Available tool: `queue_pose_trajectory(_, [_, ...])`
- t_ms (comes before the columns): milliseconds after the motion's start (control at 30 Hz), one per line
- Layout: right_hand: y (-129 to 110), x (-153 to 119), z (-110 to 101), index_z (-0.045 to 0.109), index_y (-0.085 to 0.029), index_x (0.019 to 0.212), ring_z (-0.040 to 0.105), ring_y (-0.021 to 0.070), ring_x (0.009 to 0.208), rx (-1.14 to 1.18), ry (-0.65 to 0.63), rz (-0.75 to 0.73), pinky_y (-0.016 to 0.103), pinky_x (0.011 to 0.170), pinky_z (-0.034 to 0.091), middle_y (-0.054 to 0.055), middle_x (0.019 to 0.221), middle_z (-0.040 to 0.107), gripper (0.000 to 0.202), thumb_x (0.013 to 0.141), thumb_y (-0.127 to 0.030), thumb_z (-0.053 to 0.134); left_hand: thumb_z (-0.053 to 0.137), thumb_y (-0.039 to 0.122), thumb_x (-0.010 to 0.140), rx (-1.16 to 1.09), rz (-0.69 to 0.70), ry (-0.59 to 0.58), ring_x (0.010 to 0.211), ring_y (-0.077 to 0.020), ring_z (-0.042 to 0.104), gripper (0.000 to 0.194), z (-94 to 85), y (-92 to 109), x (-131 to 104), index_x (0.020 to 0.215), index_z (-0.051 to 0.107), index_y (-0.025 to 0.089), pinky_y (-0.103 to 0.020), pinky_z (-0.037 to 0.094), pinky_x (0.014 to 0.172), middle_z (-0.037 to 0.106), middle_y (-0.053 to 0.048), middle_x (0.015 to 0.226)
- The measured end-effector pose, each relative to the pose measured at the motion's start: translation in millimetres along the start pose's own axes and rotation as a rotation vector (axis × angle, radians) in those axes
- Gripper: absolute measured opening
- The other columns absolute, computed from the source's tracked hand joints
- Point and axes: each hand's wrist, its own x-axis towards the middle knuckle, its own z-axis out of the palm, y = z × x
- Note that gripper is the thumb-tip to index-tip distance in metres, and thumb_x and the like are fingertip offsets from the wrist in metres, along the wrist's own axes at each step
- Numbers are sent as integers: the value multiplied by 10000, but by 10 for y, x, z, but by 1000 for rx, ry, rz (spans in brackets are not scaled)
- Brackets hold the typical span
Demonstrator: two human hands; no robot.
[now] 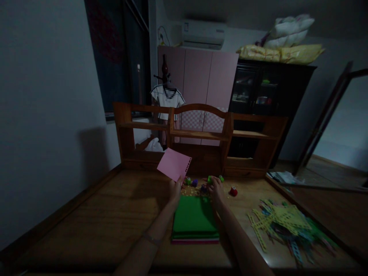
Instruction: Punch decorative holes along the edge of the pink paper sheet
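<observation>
My left hand [175,188] is closed on the lower corner of a pink sheet of paper [173,164], held tilted above the desk. A row of small cut-outs runs along the sheet's right edge. My right hand [215,188] is closed around a small green craft punch [209,179], partly covered by the fingers. Around the hands stand more small punches: a green one [188,181], a purple one [194,183], another green one [221,178] and a red one [234,191]. Tiny pale paper bits [188,190] lie scattered between them. Below my hands lies a stack of green sheets [195,218].
A heap of punched paper strips [287,220] in yellow, green and blue covers the desk's right side. A wooden shelf unit [201,134] rises along the back of the desk [115,218]. Behind it are pink cabinets [198,80] and a hanging white shirt [166,100].
</observation>
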Motion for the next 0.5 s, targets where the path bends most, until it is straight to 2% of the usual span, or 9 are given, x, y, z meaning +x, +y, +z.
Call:
queue_pose_trajectory(233, [70,15,20,584,-212,946,640,219,759,-134,11,-146,310,651,523,37,853,648,480,553,-380,803,665,476,643,42,-18,23,452,-108,466,385,-13,7,-14,693,651,94,-212,341,437,573,-23,540])
queue_pose_trajectory(333, [41,-21,31,605,-204,927,640,217,759,-150,-11,-120,300,635,521,48,871,653,449,572,-397,799,669,464,638,53,-17,38,467,-113,480,367,-14,-2,-9,668,640,100,-213,341,451,581,-29,546])
queue_pose_trajectory(500, [-110,-119,99,621,-196,869,609,182,620,-225,-7,-72,260,514,487,56,798,660,406,605,-466,770,663,451,642,59,-43,36,457,-113,475,351,-6,27,-25,672,649,101,-219,334,448,584,-31,548])
